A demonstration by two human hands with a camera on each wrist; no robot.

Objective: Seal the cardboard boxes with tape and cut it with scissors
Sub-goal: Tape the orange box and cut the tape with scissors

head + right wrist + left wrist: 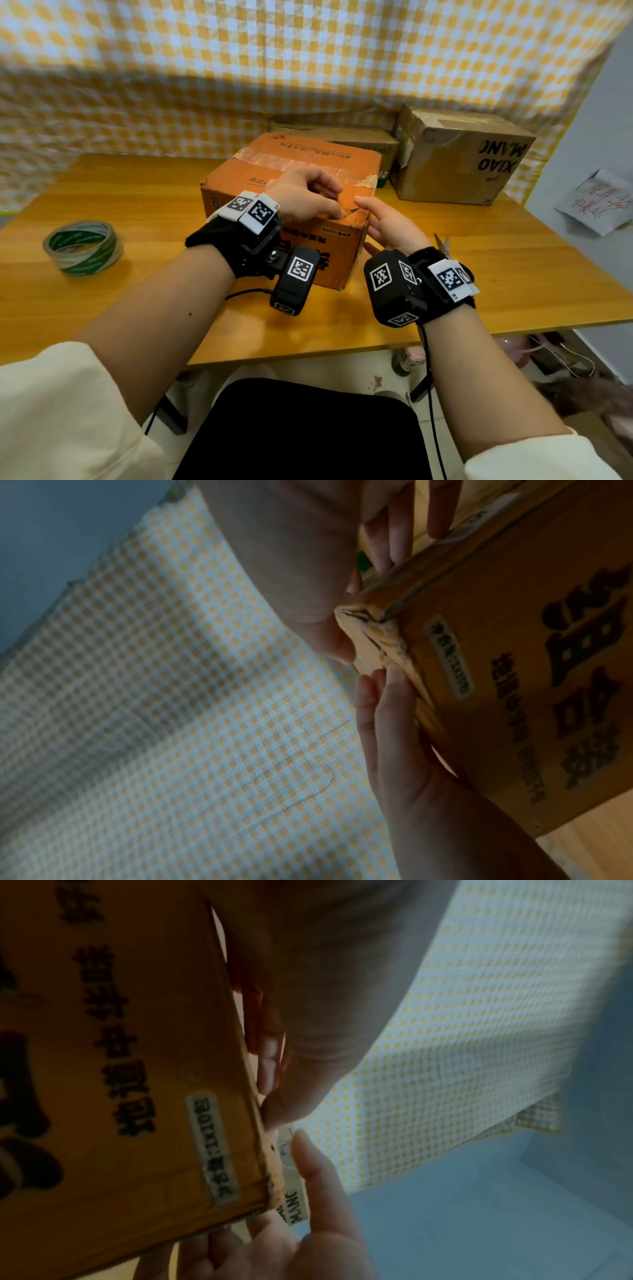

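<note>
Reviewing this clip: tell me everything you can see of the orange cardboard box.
The orange cardboard box sits upright mid-table, printed with black Chinese characters and a small white label on its near side. Clear tape runs across the closed top. Its near right top corner is crumpled and torn. The left hand rests on top with fingertips at that corner; the right hand lies open against the right side there.

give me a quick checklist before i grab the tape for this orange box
1. Tape roll within reach, on the table left of the box: ok.
2. Scissors at hand, partly hidden behind the right wrist: ok.
3. Hands free: left hand and right hand both rest on the orange box, holding no tool: ok.
4. Near right top corner flat: not ok, crumpled and torn.
5. Top seam taped: ok, clear tape crosses the top.
6. Tape's loose end findable: cannot tell.
</note>
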